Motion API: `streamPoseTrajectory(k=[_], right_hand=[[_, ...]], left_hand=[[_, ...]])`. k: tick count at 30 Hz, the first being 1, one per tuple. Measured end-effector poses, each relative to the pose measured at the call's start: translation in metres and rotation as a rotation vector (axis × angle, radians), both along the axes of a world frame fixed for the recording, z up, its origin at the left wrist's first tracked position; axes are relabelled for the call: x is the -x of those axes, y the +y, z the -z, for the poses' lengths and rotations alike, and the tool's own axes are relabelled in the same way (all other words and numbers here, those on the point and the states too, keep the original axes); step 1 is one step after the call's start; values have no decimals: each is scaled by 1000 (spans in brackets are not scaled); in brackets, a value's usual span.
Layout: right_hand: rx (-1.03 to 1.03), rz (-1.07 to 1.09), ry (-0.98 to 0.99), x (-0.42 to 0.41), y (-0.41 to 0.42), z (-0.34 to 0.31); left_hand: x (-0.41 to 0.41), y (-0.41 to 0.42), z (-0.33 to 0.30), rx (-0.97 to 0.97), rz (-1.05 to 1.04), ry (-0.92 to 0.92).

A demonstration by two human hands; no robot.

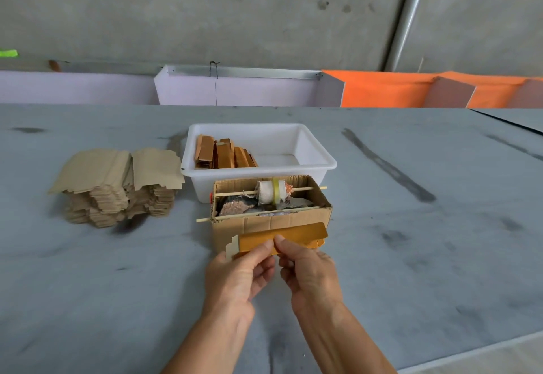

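The left hand [235, 273] and right hand [308, 271] both pinch the gold carton blank [296, 237], thumbs near its middle, holding it in front of the near wall of the cardboard box [235, 226]. The step looks like folding the blank, though it is hard to tell whether a crease is set. The next move probably calls for pressing the fold, then lifting the blank over the box into the white tub [323, 156], beside the folded pieces [223, 153]. The table [411, 256] is open to the right, and the stack of flat blanks [117, 185] sits well to the left.
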State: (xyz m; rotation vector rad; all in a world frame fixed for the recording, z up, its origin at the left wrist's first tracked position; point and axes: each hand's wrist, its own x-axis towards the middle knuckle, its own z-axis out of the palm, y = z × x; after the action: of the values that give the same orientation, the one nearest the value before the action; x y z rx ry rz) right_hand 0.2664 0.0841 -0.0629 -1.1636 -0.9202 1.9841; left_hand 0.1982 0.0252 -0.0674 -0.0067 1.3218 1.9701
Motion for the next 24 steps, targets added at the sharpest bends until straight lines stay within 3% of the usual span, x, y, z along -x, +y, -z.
streamPoseTrajectory(k=[9, 13, 19, 24], right_hand=[[117, -181, 84, -9, -1, -6], [74, -242, 66, -14, -3, -10], [88, -74, 100, -9, -8, -7], [61, 13, 79, -6, -9, -5]], left_hand=[[0, -9, -9, -28, -100, 73], [0, -12, -10, -7, -103, 117], [-6, -14, -11, 6, -41, 169], [-7, -17, -9, -29, -8, 65]])
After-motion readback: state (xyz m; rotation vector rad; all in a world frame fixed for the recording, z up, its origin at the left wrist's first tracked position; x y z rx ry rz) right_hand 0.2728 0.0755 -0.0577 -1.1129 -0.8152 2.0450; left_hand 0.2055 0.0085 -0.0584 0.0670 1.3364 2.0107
